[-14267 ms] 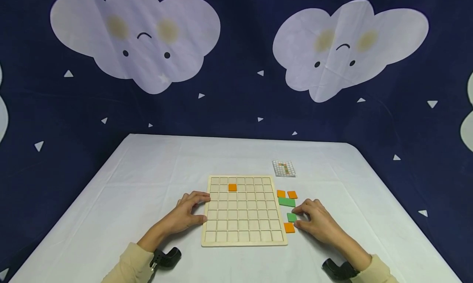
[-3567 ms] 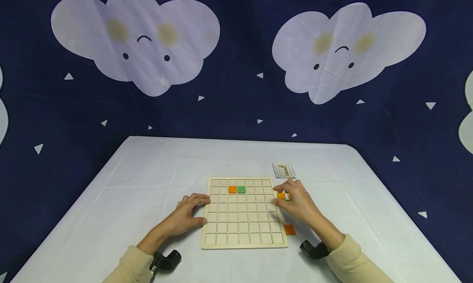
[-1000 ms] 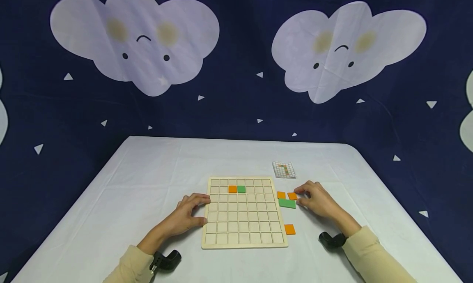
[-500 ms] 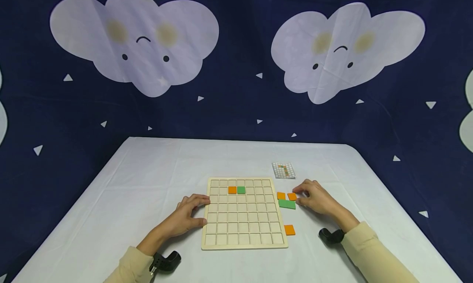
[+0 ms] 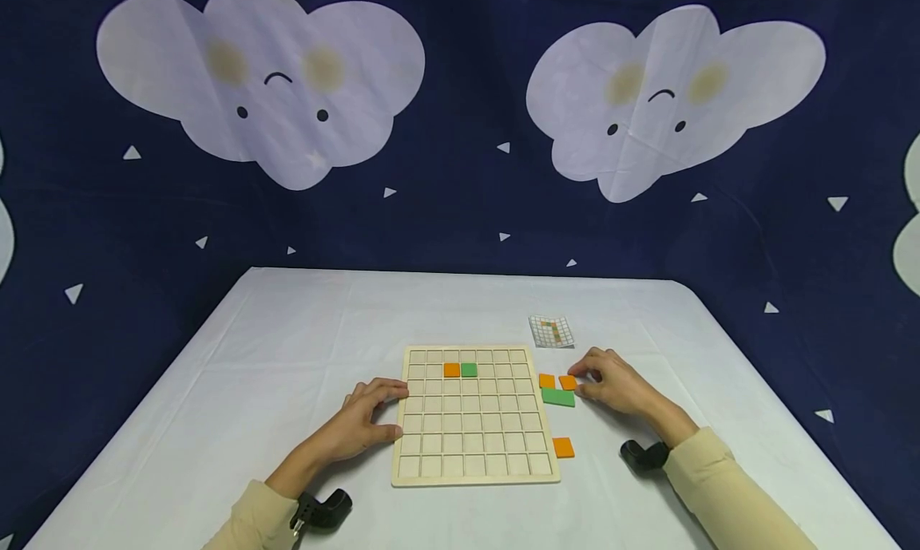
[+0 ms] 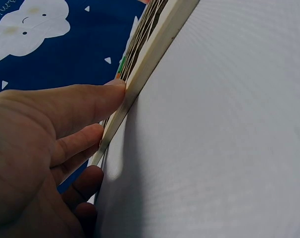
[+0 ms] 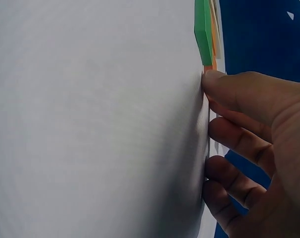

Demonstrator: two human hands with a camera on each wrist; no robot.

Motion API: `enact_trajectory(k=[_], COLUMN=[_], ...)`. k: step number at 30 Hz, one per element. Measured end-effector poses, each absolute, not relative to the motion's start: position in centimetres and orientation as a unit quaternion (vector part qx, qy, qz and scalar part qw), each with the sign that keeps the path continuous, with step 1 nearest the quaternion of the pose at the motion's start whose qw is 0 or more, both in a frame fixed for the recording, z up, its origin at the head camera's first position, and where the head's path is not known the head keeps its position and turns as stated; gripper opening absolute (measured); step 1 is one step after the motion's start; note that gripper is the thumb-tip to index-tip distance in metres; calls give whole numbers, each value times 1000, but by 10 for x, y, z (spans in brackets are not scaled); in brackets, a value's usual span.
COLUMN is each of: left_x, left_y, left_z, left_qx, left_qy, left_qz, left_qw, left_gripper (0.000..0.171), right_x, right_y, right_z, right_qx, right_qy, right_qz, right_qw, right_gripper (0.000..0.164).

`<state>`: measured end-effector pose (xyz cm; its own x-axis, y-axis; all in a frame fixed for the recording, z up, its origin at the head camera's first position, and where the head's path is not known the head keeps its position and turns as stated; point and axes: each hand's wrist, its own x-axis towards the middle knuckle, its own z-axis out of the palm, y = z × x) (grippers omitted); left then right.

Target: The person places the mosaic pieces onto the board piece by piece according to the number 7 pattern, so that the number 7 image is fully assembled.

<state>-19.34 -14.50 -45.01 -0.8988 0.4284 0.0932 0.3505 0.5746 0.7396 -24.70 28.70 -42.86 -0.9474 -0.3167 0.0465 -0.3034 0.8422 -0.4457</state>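
Observation:
A wooden grid board [image 5: 474, 414] lies on the white table. In one of its upper rows, an orange square tile [image 5: 451, 370] and a green square tile [image 5: 469, 370] sit side by side. My left hand [image 5: 359, 424] rests against the board's left edge, thumb and fingers spread and fairly straight. To the right of the board, my right hand [image 5: 618, 386] pinches a small orange tile [image 5: 567, 383] by its right side with thumb and index finger; in the right wrist view the thumb mostly hides it. Touching distance away are a green rectangular tile [image 5: 558, 397] and another orange tile [image 5: 547, 381].
A further orange tile [image 5: 564, 448] lies by the board's lower right edge. Behind the tiles is a pattern card [image 5: 552, 332] printed with a grid and coloured squares. A dark blue cloth [image 5: 460, 215] with clouds hangs beyond the table.
Since the oldest frame, the green square tile has gone from beside the board into the grid next to the orange one. My right hand has come back to the small orange tile; my left stays put.

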Motion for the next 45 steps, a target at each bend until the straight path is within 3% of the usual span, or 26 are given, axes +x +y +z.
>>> enact_trajectory(k=[45], left_x=[-193], left_y=[-144], left_z=[-449], left_qx=[217], left_qy=[888], left_qz=[404], left_qw=[44], left_gripper=[51], right_x=[-230], right_y=[268], right_z=[-414], right_qx=[-175], right_qy=[945], right_qz=[-270], right_qw=[-52], right_gripper=[21])
